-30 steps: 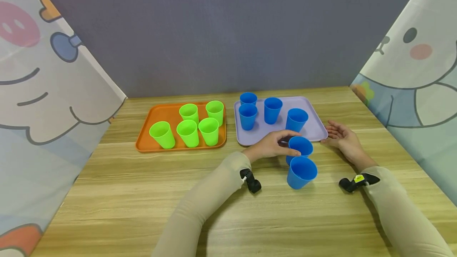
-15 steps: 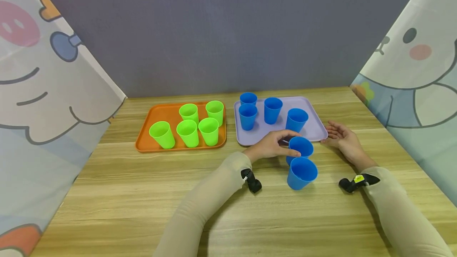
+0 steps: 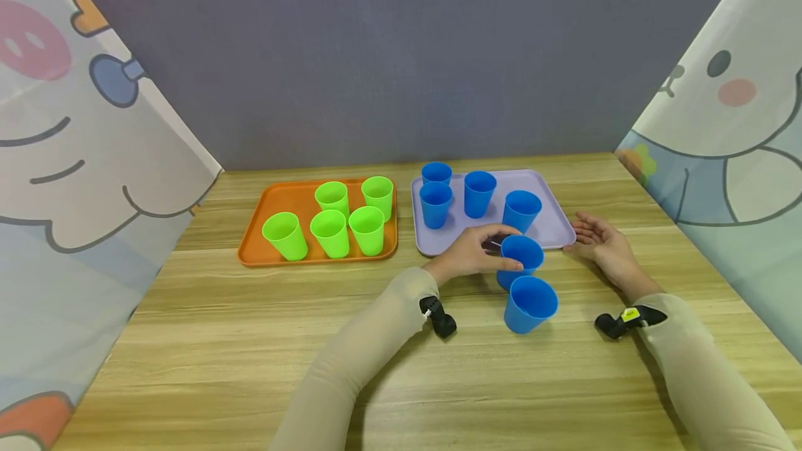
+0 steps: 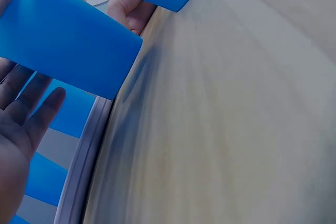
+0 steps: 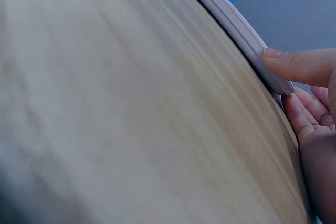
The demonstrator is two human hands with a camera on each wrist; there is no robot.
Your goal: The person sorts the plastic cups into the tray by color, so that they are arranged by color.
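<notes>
In the head view my left hand point(image 3: 466, 252) holds a blue cup point(image 3: 522, 256) between thumb and fingers, at the front edge of the lilac tray point(image 3: 451, 239). The left wrist view shows this cup point(image 4: 68, 40) with its base close to the table; whether it touches cannot be told. Another blue cup point(image 3: 531, 305) stands upright just in front of it. My right hand point(image 3: 606, 246) rests at the tray's front right corner, fingers loosely extended. In the right wrist view its thumb point(image 5: 299, 65) touches the tray rim point(image 5: 247, 32).
Several blue cups point(image 3: 479, 193) stand on the lilac tray. To the left is an orange tray point(image 3: 285, 197) bearing several green cups point(image 3: 330, 234). A grey panel point(image 3: 401, 54) rises behind the wooden table point(image 3: 250, 353), with cartoon-print sheets point(image 3: 81, 145) at both sides.
My left hand has shifted slightly left and away with the blue cup, widening the gap to the cup in front. My right hand stays at the tray corner.
</notes>
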